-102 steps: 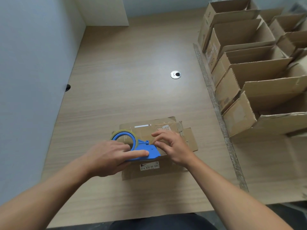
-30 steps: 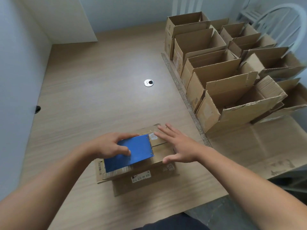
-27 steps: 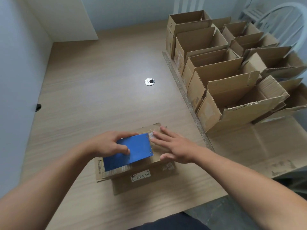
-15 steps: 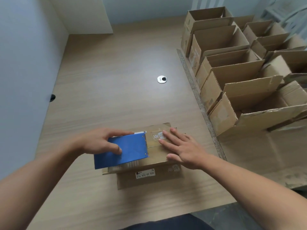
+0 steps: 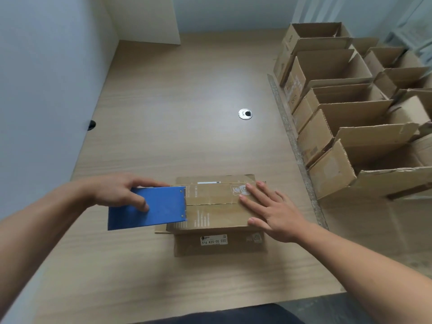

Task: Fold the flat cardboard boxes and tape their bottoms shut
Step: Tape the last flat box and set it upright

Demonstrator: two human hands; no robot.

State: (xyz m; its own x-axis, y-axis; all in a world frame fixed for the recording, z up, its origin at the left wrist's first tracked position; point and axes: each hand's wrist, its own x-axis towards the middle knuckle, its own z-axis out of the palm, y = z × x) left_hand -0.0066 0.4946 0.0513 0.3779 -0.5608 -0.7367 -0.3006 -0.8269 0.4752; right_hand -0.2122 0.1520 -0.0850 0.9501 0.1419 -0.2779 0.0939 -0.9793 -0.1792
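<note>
The wooden counter carries a row of open cardboard boxes along its right side. Near the front edge sits a folded box, flaps closed on top. The left hand grips a blue tape dispenser at the box's left end. The right hand lies flat with its fingers spread on the right end.

1 closed box on tabletop, w/ 1 white label. 1 blue tape dispenser. At right, open boxes: at least 8, exact no. unclear, some cut off. 1 metal grommet. 1 small dark fitting at left.
</note>
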